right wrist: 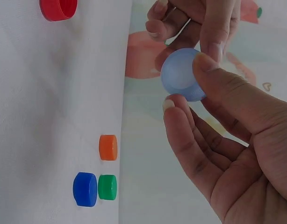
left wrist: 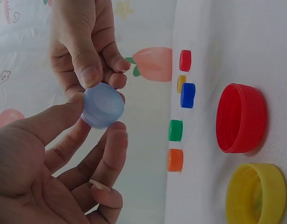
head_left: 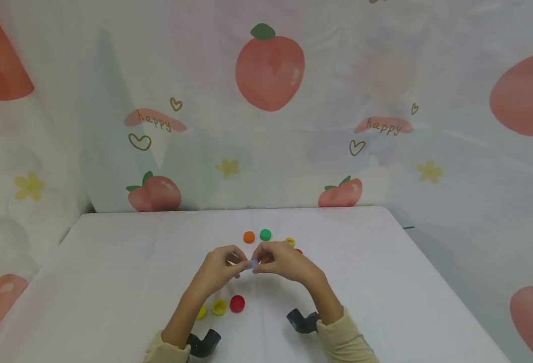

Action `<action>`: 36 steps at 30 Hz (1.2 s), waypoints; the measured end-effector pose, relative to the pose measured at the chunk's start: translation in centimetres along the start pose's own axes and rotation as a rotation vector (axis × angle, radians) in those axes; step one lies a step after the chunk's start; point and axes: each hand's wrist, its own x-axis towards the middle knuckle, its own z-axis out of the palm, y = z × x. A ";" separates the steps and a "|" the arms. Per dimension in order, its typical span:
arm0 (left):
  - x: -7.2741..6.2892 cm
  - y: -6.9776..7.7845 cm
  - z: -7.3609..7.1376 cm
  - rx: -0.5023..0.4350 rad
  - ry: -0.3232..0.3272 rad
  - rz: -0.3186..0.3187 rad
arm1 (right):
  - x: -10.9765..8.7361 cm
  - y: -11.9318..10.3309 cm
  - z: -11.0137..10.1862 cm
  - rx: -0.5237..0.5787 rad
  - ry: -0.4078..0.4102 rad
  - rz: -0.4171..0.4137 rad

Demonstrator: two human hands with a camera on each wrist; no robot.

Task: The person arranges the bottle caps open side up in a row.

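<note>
A light blue bottle cap (left wrist: 104,106) is held up over the table between both hands. My left hand (head_left: 222,268) pinches its left edge between thumb and finger. My right hand (head_left: 282,260) pinches the opposite edge the same way. In the right wrist view the cap (right wrist: 181,74) shows a pale round face, with a thumb lying over its edge. Nearer to me on the table are a red cap (head_left: 237,303) and a yellow cap (head_left: 219,307), with another yellow cap (head_left: 201,312) partly behind the left forearm.
Beyond the hands lie an orange cap (head_left: 249,237), a green cap (head_left: 265,235), a small yellow cap (head_left: 290,241) and a red one (head_left: 299,251) partly covered by the right hand. A blue cap (right wrist: 85,189) shows in the wrist views. A peach-printed cloth (head_left: 271,151) hangs behind the table.
</note>
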 end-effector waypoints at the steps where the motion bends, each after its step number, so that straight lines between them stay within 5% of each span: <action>1: 0.0 0.0 0.0 0.008 0.001 0.005 | 0.0 0.1 0.0 -0.001 0.004 -0.006; 27: -0.2 0.3 0.5 -0.003 0.010 0.039 | -0.2 -0.2 0.2 -0.088 0.033 0.035; 36: -0.2 0.3 0.5 -0.001 -0.065 0.049 | -0.3 -0.2 0.1 -0.153 -0.039 0.077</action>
